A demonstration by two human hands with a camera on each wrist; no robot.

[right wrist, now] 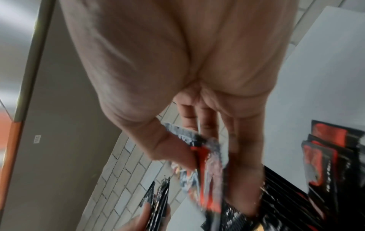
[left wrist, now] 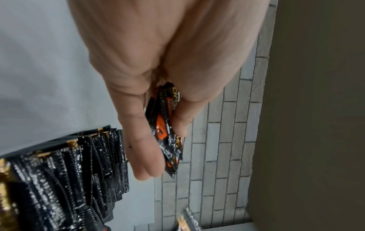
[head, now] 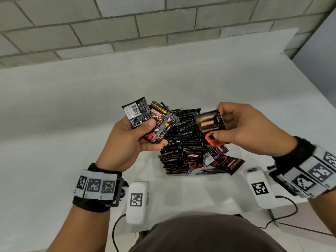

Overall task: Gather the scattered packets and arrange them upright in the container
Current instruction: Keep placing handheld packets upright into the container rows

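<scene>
My left hand (head: 127,142) grips a small fan of packets (head: 151,120), thumb on top, raised just left of the container (head: 238,151). My right hand (head: 249,128) pinches a single packet (head: 212,126) between thumb and fingers, above the container's right side. I judge this as the collecting step: loose ones squared into a bundle. Next I should pass the single packet onto the fan, align the edges, then slot the bundle in on end. The container, barely visible, already holds dense rows of upright packets (head: 183,135); at its near edge several loose packets (head: 225,162) lie flat.
</scene>
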